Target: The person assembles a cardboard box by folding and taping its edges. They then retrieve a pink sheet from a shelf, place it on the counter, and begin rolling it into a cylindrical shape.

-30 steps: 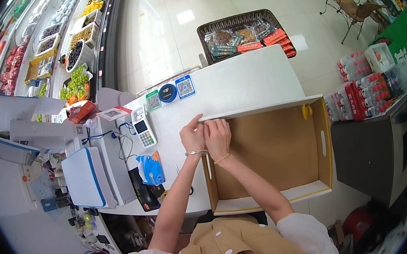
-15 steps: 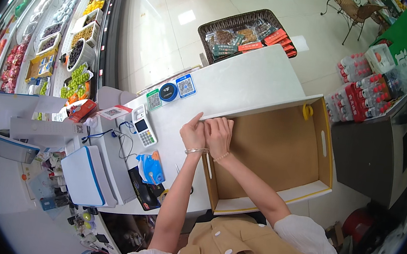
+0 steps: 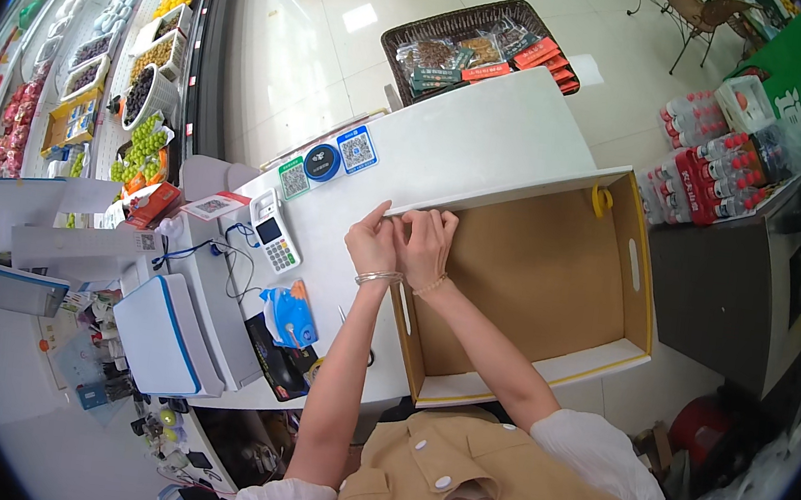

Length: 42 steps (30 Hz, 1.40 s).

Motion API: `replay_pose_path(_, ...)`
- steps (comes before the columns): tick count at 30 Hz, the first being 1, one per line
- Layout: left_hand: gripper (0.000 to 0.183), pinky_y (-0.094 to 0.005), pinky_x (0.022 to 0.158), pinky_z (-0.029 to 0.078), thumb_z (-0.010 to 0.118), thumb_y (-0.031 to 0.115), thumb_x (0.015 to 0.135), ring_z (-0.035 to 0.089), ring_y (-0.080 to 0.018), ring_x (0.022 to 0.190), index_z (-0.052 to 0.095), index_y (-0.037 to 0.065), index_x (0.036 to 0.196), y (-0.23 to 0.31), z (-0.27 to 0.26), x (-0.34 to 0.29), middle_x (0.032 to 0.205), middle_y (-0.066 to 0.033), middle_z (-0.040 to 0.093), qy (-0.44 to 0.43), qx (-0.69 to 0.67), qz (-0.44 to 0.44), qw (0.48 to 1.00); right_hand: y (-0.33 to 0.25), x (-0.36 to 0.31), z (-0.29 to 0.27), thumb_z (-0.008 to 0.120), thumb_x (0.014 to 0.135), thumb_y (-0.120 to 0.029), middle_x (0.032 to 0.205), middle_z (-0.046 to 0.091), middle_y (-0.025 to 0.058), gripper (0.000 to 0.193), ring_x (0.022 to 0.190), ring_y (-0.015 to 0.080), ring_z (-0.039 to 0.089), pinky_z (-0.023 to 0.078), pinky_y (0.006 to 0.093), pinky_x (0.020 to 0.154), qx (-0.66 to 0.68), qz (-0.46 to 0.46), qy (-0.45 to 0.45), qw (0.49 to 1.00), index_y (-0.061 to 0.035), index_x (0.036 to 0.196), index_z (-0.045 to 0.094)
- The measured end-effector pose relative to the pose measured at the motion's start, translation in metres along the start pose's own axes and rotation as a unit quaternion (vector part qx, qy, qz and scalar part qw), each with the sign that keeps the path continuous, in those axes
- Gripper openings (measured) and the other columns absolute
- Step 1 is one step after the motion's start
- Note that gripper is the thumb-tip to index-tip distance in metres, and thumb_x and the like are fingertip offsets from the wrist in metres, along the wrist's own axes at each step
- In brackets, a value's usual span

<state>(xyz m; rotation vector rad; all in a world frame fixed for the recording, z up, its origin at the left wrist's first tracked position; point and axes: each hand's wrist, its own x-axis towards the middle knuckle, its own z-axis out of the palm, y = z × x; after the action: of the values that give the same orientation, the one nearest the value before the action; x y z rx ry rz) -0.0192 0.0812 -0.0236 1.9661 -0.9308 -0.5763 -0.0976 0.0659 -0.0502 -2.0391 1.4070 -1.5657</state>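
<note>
A shallow open cardboard box (image 3: 525, 284), brown inside with white walls and yellow edging, rests on the white counter (image 3: 494, 122) right in front of me. Both hands meet at its far left corner. My left hand (image 3: 369, 245) is closed around the outside of that corner, thumb up along the wall's top. Beside it, my right hand (image 3: 424, 243) has its fingers bent over the far wall, gripping the edge. Whatever lies between the fingertips is hidden. Inside the far right corner sits a yellow ring (image 3: 602, 203), like a roll of tape.
Left of the box are a card terminal (image 3: 274, 234), a blue tissue pack (image 3: 290, 314) and a white machine (image 3: 168, 337) with cables. Beyond the counter stands a dark basket (image 3: 483, 47) of packaged goods. Bottled drinks (image 3: 710, 182) stand at right; a fruit display (image 3: 95, 67) at left.
The whole scene has shifted slightly up and left in view. My hands stay at the same box corner, with the right fingers a little more bent.
</note>
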Motion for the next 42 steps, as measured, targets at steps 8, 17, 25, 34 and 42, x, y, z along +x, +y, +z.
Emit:
replay_pose_path(8, 0.032, -0.0284, 0.050, 0.041, 0.055, -0.001, 0.076, 0.044, -0.0084, 0.049, 0.071, 0.002, 0.104, 0.004, -0.004, 0.003, 0.054, -0.0087, 0.055, -0.016, 0.037, 0.014, 0.999, 0.024, 0.009, -0.014, 0.075, 0.078, -0.023, 0.059, 0.044, 0.0039, 0.034, 0.055, 0.0212, 0.044, 0.035, 0.0391, 0.070, -0.069, -0.052, -0.026, 0.996, -0.0105, 0.069, 0.044)
replay_pose_path(17, 0.026, -0.0382, 0.069, 0.053, 0.060, 0.004, 0.076, 0.066, -0.0313, 0.068, 0.072, 0.005, 0.099, -0.001, -0.014, 0.020, 0.081, -0.0217, 0.067, -0.081, 0.135, 0.114, 0.981, 0.028, 0.023, -0.037, 0.077, 0.070, -0.021, 0.081, 0.055, 0.0033, 0.031, 0.082, 0.0202, 0.054, 0.035, 0.0392, 0.081, -0.064, -0.081, -0.062, 0.993, -0.0087, 0.085, 0.054)
replay_pose_path(25, 0.023, -0.0378, 0.072, 0.054, 0.061, 0.003, 0.072, 0.068, -0.0327, 0.073, 0.073, 0.002, 0.091, 0.006, -0.008, 0.032, 0.081, -0.0208, 0.068, -0.100, 0.223, 0.127, 0.961, 0.033, 0.033, -0.016, 0.071, 0.069, -0.011, 0.087, 0.056, 0.0051, 0.022, 0.096, 0.0217, 0.052, 0.036, 0.0381, 0.091, -0.047, -0.142, -0.202, 0.968, -0.0086, 0.087, 0.058)
replay_pose_path(34, 0.036, -0.0372, 0.075, 0.053, 0.053, 0.001, 0.079, 0.067, -0.0305, 0.078, 0.065, -0.002, 0.113, 0.003, 0.008, 0.007, 0.089, -0.0221, 0.069, 0.011, 0.143, 0.060, 0.988, 0.037, 0.030, -0.012, 0.061, 0.074, -0.004, 0.087, 0.059, 0.0058, 0.016, 0.095, 0.0220, 0.053, 0.035, 0.0376, 0.094, -0.046, -0.135, -0.230, 0.963, -0.0072, 0.089, 0.060)
replay_pose_path(42, 0.063, -0.0278, 0.074, 0.052, 0.058, 0.004, 0.084, 0.064, -0.0206, 0.094, 0.038, 0.008, 0.143, -0.013, -0.021, 0.002, 0.127, -0.0261, 0.055, -0.099, -0.117, -0.042, 0.987, 0.019, 0.040, -0.059, 0.053, 0.070, 0.010, 0.102, 0.055, 0.0117, 0.035, 0.089, 0.0251, 0.054, 0.046, 0.0342, 0.080, 0.047, -0.039, -0.084, 0.995, -0.0002, 0.103, 0.057)
